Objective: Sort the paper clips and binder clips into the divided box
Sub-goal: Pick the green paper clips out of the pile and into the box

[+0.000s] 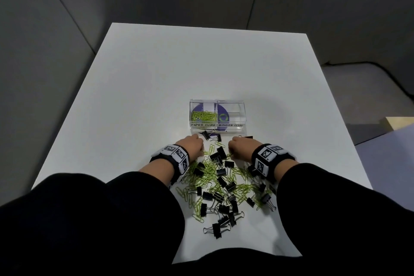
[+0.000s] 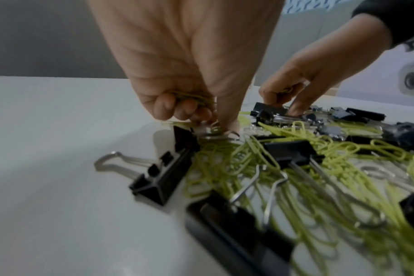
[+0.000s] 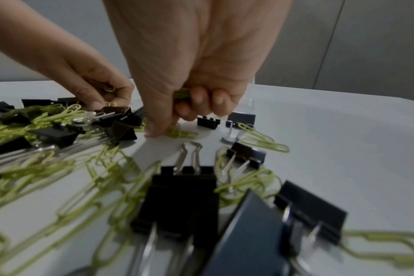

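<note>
A clear divided box (image 1: 243, 119) stands mid-table, labelled PAPER CLIPS on the left and BINDER CLIPS on the right. Green paper clips (image 1: 203, 116) fill its left compartment; no clips show in the right one. A mixed heap of green paper clips (image 1: 202, 175) and black binder clips (image 1: 220, 172) lies in front of it. My left hand (image 1: 192, 144) is at the heap's far left edge, its curled fingers gripping a bunch of green paper clips (image 2: 194, 97), its fingertips down on the heap. My right hand (image 1: 240, 148) at the far right edge also holds green paper clips (image 3: 181, 92) in curled fingers, thumb (image 3: 157, 128) touching a clip on the table.
The white table (image 1: 156, 78) extends beyond the box and to both sides. Two binder clips (image 1: 211, 136) lie just in front of the box. Grey walls surround the table; a pale block (image 1: 398, 122) sits off its right edge. My black sleeves cover the near edge.
</note>
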A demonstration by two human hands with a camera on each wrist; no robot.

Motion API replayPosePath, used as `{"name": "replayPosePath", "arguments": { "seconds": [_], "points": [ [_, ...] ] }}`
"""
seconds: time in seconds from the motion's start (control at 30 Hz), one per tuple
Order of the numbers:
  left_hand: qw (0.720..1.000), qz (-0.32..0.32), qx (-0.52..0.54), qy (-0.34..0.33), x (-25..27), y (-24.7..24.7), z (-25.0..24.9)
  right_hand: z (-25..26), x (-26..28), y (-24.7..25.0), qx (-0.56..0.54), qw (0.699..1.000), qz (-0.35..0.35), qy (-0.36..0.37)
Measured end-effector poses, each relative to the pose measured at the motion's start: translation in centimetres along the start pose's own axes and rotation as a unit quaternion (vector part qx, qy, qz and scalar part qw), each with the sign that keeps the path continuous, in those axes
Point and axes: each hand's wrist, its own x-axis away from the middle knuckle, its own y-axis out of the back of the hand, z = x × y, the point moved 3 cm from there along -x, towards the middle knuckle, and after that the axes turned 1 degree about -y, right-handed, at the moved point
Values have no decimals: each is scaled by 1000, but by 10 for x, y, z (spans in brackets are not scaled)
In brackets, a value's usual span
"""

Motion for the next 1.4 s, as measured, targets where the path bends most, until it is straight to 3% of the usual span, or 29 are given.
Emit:
{"name": "replayPosePath", "arguments": {
  "seconds": [0.3, 0.5, 0.7, 1.03, 1.2, 1.4],
  "points": [
    [999, -15, -46, 4, 7, 5, -9, 8, 14, -4, 43, 999, -18, 2],
    [999, -18, -20, -34, 24, 4, -2, 1, 30, -5, 5, 999, -12, -29],
    [995, -80, 22, -54, 39, 39, 10, 9, 44, 33, -49, 996, -78, -18],
    [979, -188, 51, -59, 32, 107, 24, 33, -14, 89, -173, 959, -223, -21],
    [970, -221, 95, -29, 15, 113, 32, 46, -41, 89, -209, 954, -216, -21],
    [976, -198, 89, -30, -8, 108, 28, 26, -37, 89, -169, 958, -229, -25]
  ]
}}
